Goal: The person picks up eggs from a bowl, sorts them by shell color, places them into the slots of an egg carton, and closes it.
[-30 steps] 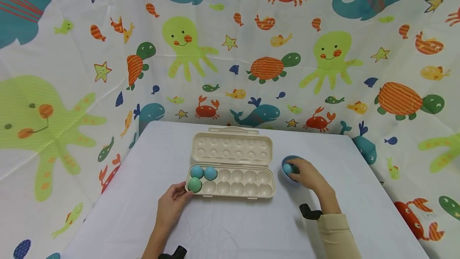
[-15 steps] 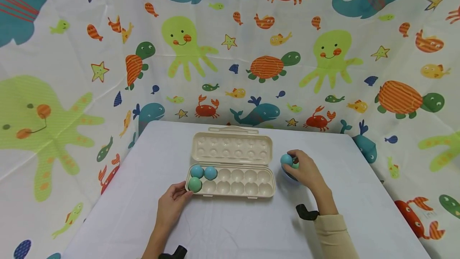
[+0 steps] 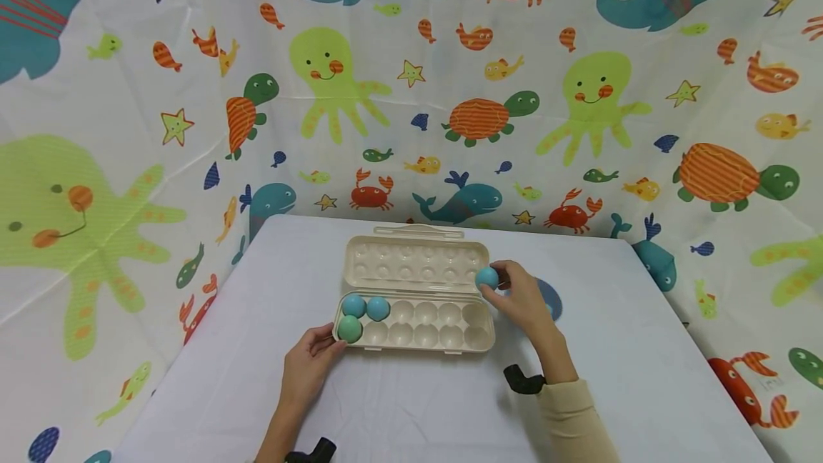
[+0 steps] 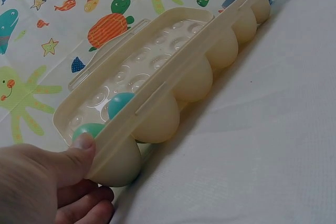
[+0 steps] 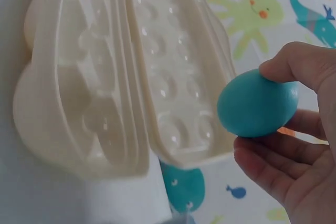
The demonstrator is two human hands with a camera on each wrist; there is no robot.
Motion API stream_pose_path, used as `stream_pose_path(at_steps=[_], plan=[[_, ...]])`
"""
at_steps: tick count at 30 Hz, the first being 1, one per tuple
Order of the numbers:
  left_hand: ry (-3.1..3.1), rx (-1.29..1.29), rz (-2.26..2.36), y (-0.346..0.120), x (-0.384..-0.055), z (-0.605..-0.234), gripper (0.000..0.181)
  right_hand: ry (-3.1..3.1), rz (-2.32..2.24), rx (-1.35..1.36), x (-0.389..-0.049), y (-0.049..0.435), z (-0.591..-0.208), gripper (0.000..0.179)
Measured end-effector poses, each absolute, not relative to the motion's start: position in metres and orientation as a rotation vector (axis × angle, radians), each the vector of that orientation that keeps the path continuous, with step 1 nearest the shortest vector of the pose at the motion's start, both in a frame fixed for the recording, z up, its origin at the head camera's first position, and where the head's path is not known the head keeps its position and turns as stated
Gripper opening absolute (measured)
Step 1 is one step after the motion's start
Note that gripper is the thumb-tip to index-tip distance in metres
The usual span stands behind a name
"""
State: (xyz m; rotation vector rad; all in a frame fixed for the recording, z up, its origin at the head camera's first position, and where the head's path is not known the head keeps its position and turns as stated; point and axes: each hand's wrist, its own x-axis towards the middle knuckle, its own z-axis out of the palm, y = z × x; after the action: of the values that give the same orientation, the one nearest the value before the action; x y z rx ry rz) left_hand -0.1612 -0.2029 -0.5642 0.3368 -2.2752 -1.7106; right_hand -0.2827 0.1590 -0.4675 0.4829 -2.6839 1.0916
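My right hand (image 3: 524,302) pinches a blue toy egg (image 3: 486,278) between thumb and fingers, above the right end of a beige egg carton (image 3: 411,350). In the right wrist view this egg (image 5: 257,104) is apart from the carton. The carton's lid (image 3: 416,290) lies folded back. At the left end, my left hand (image 3: 311,361) grips the carton's corner, its thumb on the rim beside a green egg (image 3: 350,329). Two blue eggs, one at the corner (image 3: 353,305) and one beside it (image 3: 378,309), sit in the back row.
A blue bowl (image 3: 554,297) stands right of the carton, partly behind my right hand; its contents are mostly hidden. The white-covered table (image 3: 411,406) ends at a curtain (image 3: 411,113) printed with sea animals.
My right hand has lifted the blue egg out of the bowl and carried it left to the carton's right end. The left hand keeps its place on the carton.
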Motion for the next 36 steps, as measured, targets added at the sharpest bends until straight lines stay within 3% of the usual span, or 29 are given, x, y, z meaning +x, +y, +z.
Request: stream_pose_path(at_steps=[22,36], plan=[[-2.286,0.330,-1.680,-0.204,-0.161,-0.564,0.047,-2.596,1.240,0.873,-0.252,0.052,-0.484,0.038],[-2.287,0.358,-1.693,-0.205,-0.161,-0.567,0.046,-2.602,1.139,1.059,-0.247,0.011,-0.508,0.039]])
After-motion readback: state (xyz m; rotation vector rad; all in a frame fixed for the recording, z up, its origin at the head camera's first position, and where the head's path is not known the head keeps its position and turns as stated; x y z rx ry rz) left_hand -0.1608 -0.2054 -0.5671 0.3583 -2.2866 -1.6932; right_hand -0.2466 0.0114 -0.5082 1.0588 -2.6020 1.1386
